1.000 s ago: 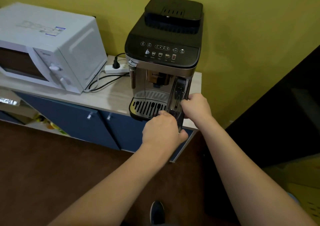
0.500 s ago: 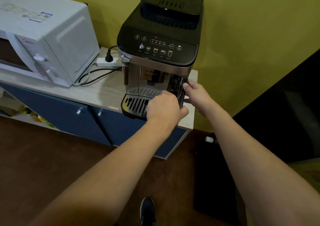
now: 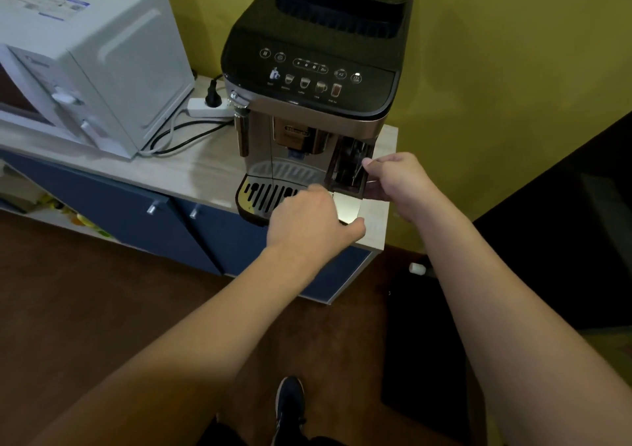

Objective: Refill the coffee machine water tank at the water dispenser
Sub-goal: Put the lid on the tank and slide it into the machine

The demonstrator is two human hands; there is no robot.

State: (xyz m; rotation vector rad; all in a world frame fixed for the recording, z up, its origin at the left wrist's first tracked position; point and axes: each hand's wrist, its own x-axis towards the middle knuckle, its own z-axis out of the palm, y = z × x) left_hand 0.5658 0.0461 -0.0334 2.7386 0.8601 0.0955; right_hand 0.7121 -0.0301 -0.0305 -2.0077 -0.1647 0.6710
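Two bare forearms reach forward from the bottom of the view toward a pale wood-topped cabinet with blue doors (image 3: 205,168). At far left on that top sits a boxy white microwave oven (image 3: 85,59), and beside it a white power strip (image 3: 208,110) with a black plug and looping cables. Next comes the black-and-silver automatic coffee machine (image 3: 314,79), its slotted metal drip tray (image 3: 266,194) facing the person. The left hand (image 3: 309,221) hovers palm down over the front right corner of the drip tray, knuckles up, fingers loosely curled and thumb stretched to the right; it grips nothing that can be seen, though its fingertips are hidden, so whether they touch the machine cannot be told. To its right, the dark translucent plastic water tank (image 3: 347,168) stands upright in its slot at the machine's front right corner, seated nearly flush. The right hand (image 3: 398,180) is closed on the tank's right front edge, thumb on the upper front face and the other fingers wrapped beneath and behind. Below, on the brown floor, a dark sneaker (image 3: 289,408) shows between the arms.
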